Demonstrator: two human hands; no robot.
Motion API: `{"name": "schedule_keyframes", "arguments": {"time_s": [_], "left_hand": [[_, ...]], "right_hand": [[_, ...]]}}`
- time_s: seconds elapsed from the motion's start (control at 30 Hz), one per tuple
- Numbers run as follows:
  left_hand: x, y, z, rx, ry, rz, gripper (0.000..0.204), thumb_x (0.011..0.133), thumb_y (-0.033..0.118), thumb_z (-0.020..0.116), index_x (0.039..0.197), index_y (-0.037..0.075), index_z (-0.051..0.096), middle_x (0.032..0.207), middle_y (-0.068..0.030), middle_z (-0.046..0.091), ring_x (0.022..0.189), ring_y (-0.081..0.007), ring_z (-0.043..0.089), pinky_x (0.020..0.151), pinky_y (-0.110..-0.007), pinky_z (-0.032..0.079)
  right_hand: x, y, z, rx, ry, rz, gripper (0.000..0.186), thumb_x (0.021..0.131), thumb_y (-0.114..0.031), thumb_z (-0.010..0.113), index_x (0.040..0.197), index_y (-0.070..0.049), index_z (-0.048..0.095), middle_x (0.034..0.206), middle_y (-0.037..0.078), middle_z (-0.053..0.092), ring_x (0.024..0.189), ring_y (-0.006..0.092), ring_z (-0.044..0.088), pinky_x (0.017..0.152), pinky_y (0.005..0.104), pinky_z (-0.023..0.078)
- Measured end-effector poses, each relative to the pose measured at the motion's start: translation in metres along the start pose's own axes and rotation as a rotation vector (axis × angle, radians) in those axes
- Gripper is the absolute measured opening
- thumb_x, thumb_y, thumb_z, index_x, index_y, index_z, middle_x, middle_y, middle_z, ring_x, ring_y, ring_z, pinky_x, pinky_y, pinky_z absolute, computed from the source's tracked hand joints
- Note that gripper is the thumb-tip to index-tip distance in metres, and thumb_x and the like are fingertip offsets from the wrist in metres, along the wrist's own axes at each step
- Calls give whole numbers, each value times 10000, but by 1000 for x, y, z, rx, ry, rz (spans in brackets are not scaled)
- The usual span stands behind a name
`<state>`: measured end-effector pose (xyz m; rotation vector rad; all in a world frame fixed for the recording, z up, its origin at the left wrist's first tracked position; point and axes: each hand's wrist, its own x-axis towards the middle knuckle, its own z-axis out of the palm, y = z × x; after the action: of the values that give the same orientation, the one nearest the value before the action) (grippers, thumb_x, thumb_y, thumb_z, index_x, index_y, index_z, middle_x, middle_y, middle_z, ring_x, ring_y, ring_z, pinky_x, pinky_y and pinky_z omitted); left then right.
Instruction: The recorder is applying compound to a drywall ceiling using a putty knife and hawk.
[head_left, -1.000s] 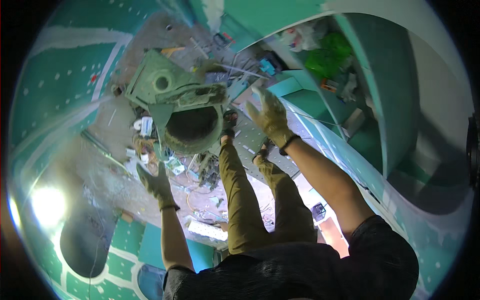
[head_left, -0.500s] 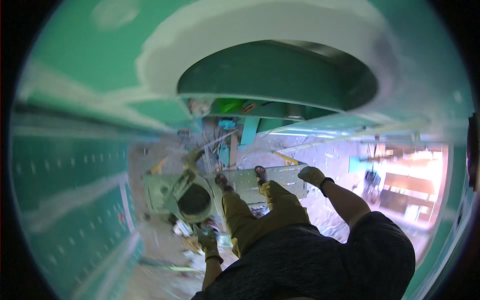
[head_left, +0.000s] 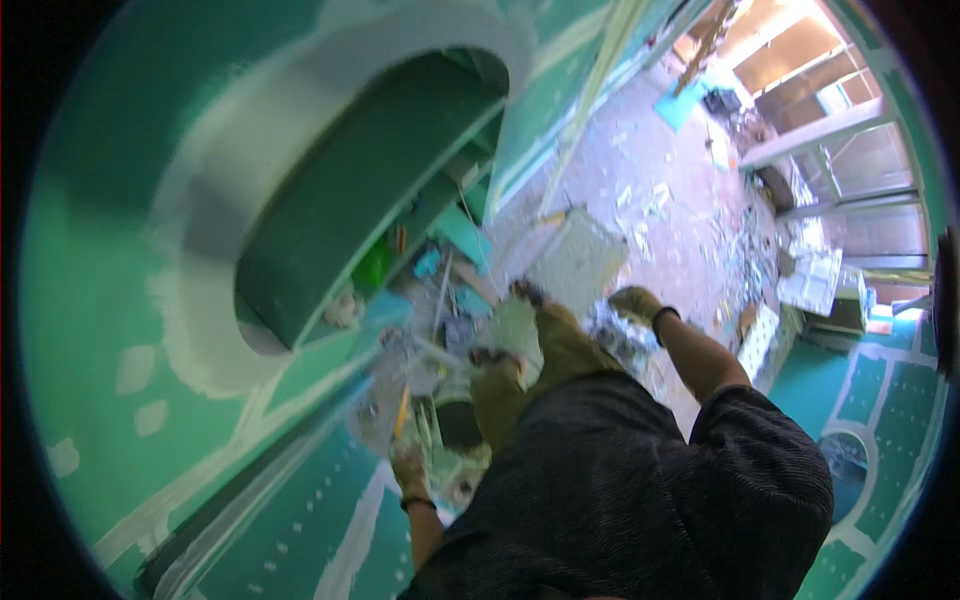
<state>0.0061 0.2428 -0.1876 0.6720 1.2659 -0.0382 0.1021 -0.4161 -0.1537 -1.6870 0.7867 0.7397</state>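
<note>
Both the yellowish-gloved left hand (head_left: 408, 472) and yellowish-gloved right hand (head_left: 635, 303) have fingers too blurred to judge, and the round, pale-green, dark-mouthed bucket (head_left: 460, 425) beside the left could tip if the olive-trousered left leg (head_left: 495, 402) knocks it

Green wallboard walls (head_left: 90, 330) with pale filler seams (head_left: 170, 500) border a floor (head_left: 675, 165) littered with scraps (head_left: 655, 197). A rounded recess (head_left: 340, 220) opens in one wall; bright light (head_left: 780, 35) floods the floor's far end.
</note>
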Motion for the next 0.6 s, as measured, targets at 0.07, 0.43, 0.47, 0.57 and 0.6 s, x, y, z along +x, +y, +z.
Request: {"name": "schedule_keyframes", "arguments": {"time_s": [0.07,0.43,0.47,0.57,0.6], "left_hand": [[31,29,-33,281,-206,100,496,1053,141,484,1513,-16,382,1603,-184,339,1469,-343,318,1198,-440,324],[-33,-16,-89,1107,-253,157,467,1028,174,584,1445,-16,491,1301,-131,626,1147,-277,608,988,-389,482],[-49,-33,-97,1066,-219,160,467,1028,174,584,1445,-16,491,1301,-131,626,1147,-277,608,988,-389,482],[-122,-57,30,907,8,-46,501,1000,193,656,1431,-13,508,1204,-93,696,930,-259,701,720,-346,573],[-140,-57,54,878,51,-38,501,1000,193,656,1431,-13,508,1204,-93,696,930,-259,701,720,-346,573]], "right_hand": [[2,21,-6,-100,75,142,357,901,-403,724,1085,-96,708,961,44,701,811,204,657,708,415,533],[19,14,-15,47,-21,500,409,946,-344,653,1264,-87,648,1180,83,697,1071,255,677,905,452,539],[34,7,-16,61,-31,473,419,947,-345,655,1281,-91,639,1188,79,694,1069,252,676,915,453,537],[59,13,-59,106,-3,438,437,940,-368,674,1289,-108,633,1171,66,693,1008,240,676,864,426,540],[70,-1,-63,101,-7,365,442,936,-378,682,1288,-114,632,1169,60,693,990,236,674,849,420,538]]}}
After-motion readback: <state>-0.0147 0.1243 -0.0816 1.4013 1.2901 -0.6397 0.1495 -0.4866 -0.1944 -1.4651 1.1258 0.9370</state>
